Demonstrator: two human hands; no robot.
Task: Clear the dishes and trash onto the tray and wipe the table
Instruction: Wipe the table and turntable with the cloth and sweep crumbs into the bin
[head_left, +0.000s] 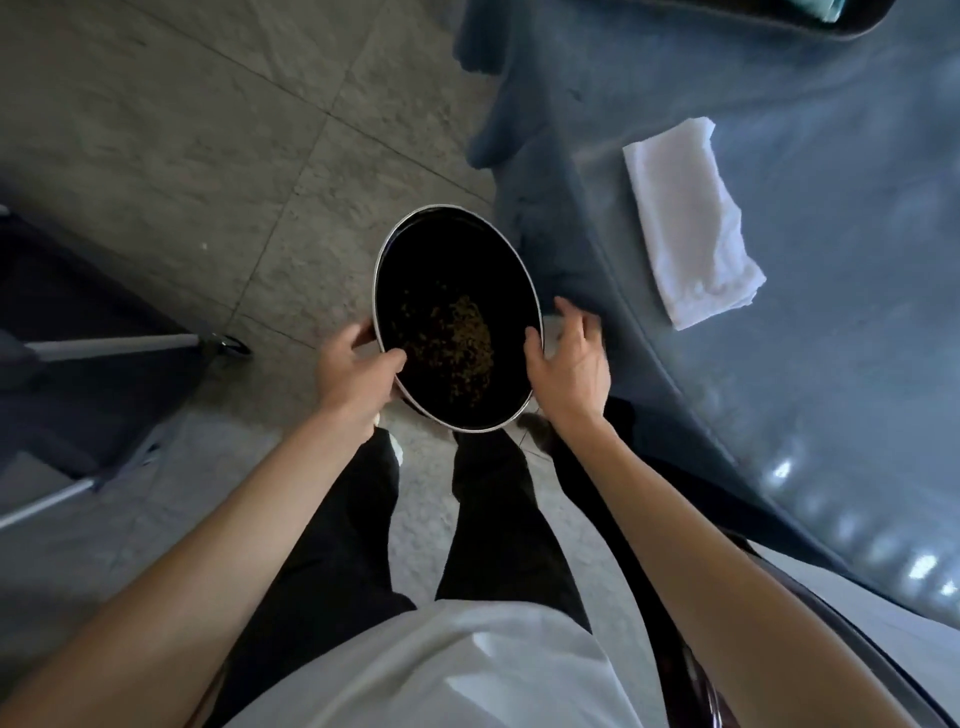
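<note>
Tray (457, 270) at frame middle, over floor, crumbs (457, 343) inside. We hold rim: left hand (353, 379) closed on it, right hand (569, 364) loose, fingers spread. Tray could tip, spill crumbs. White cloth (691, 223) waits on table (831, 364), right.

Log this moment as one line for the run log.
left hand: holding tray rim | right hand: at opposite rim | tray: crumbs, off table | cloth: on table
</note>
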